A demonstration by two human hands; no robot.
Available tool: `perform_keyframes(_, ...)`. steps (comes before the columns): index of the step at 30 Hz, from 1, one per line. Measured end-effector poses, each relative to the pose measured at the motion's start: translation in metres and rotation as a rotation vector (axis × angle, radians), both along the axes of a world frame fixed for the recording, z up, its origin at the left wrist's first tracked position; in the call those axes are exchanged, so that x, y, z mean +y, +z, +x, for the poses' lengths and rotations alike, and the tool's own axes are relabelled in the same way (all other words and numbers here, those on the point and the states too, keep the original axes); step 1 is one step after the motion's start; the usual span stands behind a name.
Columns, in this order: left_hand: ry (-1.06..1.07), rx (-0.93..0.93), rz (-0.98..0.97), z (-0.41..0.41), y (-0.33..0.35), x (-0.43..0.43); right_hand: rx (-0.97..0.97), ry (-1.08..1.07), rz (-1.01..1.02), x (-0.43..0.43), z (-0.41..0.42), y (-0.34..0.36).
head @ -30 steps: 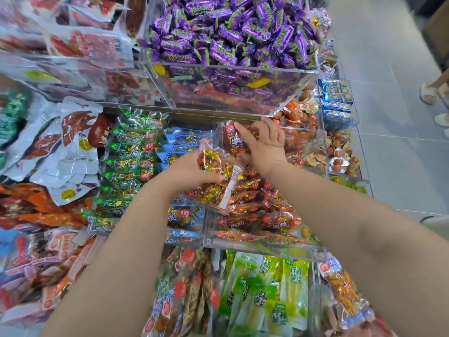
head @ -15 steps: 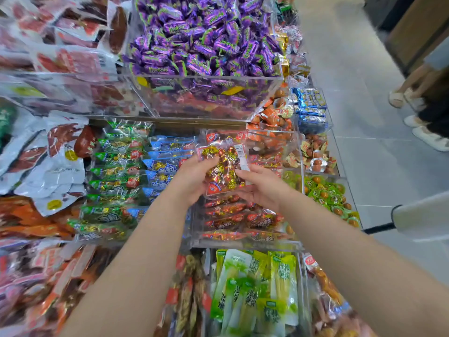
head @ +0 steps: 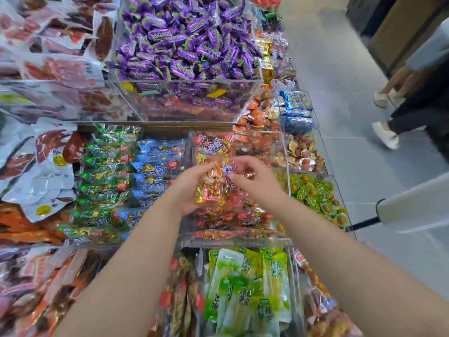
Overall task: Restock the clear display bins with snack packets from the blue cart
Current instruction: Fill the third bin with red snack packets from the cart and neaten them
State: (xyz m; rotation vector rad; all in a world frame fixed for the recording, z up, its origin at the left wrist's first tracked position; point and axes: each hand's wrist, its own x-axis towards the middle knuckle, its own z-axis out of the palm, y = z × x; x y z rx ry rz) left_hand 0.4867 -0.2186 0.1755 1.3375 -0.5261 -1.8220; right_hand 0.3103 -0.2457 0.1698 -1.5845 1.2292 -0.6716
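Holding a bunch of red-and-gold snack packets [head: 213, 188] above the clear bin [head: 233, 242] of matching ones: left hand [head: 188, 190] grips them, right hand [head: 256, 184] pinches their edge; count and lettering unreadable.

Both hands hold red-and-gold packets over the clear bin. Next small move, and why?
Probably lower the bundle of red-and-gold clear-wrapped snack packets into the clear plastic bin below and lay it flat: the left hand grips it, the right hand pinches its edge, and matching red packets already lie in that bin.
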Motion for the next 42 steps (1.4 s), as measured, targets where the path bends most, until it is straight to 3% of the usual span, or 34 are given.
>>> perform_keyframes(2, 0.058, 0.052, -0.007, 0.000, 0.000, 0.000, 0.014, -0.124, 0.214, -0.006, 0.000, -0.001)
perform_keyframes(4, 0.053, 0.026, -0.021, 0.002, 0.001, -0.001, -0.166, -0.090, 0.557, -0.009, 0.001, -0.002)
perform_keyframes(6, 0.014, -0.116, -0.080, 0.005, 0.001, -0.002, -0.231, -0.067, 0.612, -0.010, 0.000, -0.007)
perform_keyframes(10, -0.019, -0.463, -0.173, 0.013, 0.001, -0.001, -0.180, -0.126, 0.416, -0.014, -0.006, -0.010)
perform_keyframes(14, -0.121, -0.716, -0.122, 0.021, 0.001, 0.008, -0.012, -0.032, 0.043, -0.037, -0.015, 0.006)
perform_keyframes(18, -0.135, -1.608, -0.413, 0.030, 0.000, 0.022, 0.420, 0.213, -0.326, -0.072, -0.003, 0.029)
perform_keyframes(20, -0.222, -1.876, -0.404, 0.034, -0.007, 0.026, 0.692, 0.408, -0.498, -0.081, 0.017, 0.030)
perform_keyframes(23, -0.341, -1.892, -0.256, 0.033, -0.019, 0.026, 0.853, 0.485, -0.644, -0.083, 0.043, 0.016)
perform_keyframes(29, -0.340, -1.834, -0.164, 0.027, -0.025, 0.013, 0.980, 0.297, -0.578, -0.077, 0.037, -0.022)
perform_keyframes(33, -0.350, -1.774, -0.096, 0.027, -0.025, 0.003, 1.026, 0.441, -0.728, -0.090, 0.042, -0.021)
perform_keyframes(39, -0.319, -1.798, -0.114, 0.025, -0.035, 0.003, 1.014, 0.449, -0.796, -0.095, 0.061, -0.019)
perform_keyframes(42, -0.273, -1.796, -0.134, 0.023, -0.037, 0.003, 1.113, 0.424, -0.787, -0.096, 0.064, -0.017)
